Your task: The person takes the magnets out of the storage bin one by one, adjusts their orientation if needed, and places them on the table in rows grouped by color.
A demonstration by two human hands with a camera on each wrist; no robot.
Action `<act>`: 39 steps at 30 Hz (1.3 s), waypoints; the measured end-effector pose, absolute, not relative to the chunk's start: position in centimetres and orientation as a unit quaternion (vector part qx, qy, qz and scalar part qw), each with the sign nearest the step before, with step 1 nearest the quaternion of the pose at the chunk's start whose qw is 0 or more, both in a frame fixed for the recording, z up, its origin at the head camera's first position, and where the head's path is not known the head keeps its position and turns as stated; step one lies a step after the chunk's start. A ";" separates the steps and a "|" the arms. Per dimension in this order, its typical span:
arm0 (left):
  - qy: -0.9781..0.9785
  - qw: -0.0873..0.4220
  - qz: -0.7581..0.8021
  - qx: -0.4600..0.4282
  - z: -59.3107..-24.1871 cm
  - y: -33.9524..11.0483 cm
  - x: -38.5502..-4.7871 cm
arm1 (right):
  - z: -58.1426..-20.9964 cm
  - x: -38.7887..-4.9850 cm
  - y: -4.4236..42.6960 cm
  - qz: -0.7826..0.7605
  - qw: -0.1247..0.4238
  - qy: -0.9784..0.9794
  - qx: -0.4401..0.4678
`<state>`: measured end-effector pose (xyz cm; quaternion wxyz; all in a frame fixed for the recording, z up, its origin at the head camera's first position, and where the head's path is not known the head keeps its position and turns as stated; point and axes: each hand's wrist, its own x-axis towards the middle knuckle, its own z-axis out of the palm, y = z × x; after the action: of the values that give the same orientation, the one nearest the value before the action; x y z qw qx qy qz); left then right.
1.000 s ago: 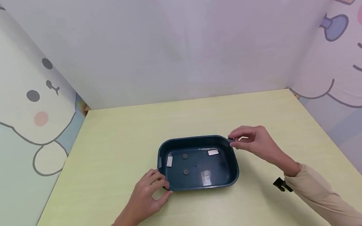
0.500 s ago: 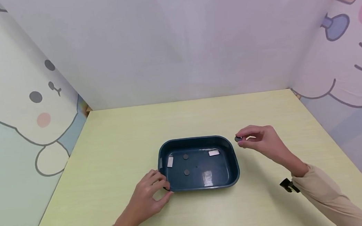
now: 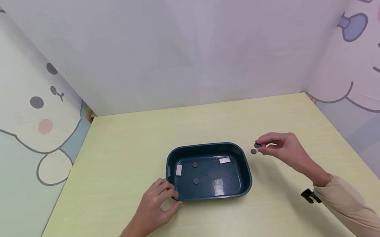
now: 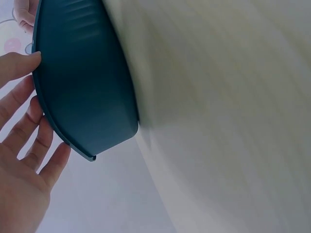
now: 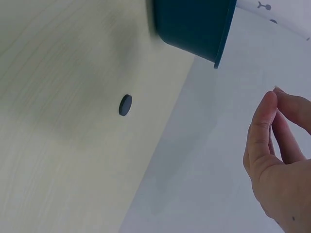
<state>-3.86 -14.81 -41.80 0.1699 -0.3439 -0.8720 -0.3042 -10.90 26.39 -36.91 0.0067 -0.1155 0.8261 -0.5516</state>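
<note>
A dark teal plastic tray point(image 3: 211, 197) stands on the table. My left hand point(image 3: 154, 202) holds its near left corner, fingertips over the rim and thumb outside; the left wrist view shows the fingers along that rim. Inside lie two dark round discs point(image 3: 196, 181) and two small white rectangular pieces point(image 3: 225, 160). To the right of the tray, my right hand point(image 3: 281, 145) pinches another dark disc point(image 3: 258, 145) between thumb and fingertips. Below those fingertips a dark disc point(image 5: 125, 105) rests on the table; in the right wrist view the fingers hide the pinched one.
A pale yellow wood-look table point(image 3: 129, 144) extends on all sides of the tray. A plain light backdrop point(image 3: 189, 60) rises behind it, with cartoon-printed sheets point(image 3: 25, 143) at both sides. A black strap clip point(image 3: 310, 196) sits at my right sleeve.
My right hand has moved right, from the tray's far right corner to over the table. A disc now shows on the table below its fingertips. The left hand and the tray stay put.
</note>
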 end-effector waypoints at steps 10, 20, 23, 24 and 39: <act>-0.872 0.173 -0.301 -0.344 -41.7 -14.8 -3.8 | -37.1 -11.0 27.5 -0.544 -0.014 0.834 -0.095; -0.863 0.177 -0.311 -0.356 -41.5 -14.8 -3.9 | -37.5 -11.4 28.6 -0.525 -0.015 0.846 -0.091; -0.863 0.178 -0.311 -0.356 -41.5 -14.8 -3.9 | -37.9 -11.5 28.9 -0.527 -0.014 0.845 -0.089; -0.863 0.178 -0.311 -0.356 -41.5 -14.8 -3.9 | -38.0 -11.5 28.9 -0.527 -0.013 0.845 -0.091; -0.864 0.182 -0.303 -0.357 -41.7 -14.7 -4.0 | -40.2 -12.5 30.0 -0.525 0.002 0.849 -0.058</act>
<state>-4.01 -14.71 -41.65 0.1825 -0.3573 -0.8643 -0.3034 -12.48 30.03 -40.16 0.0016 -0.0583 0.8491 -0.5250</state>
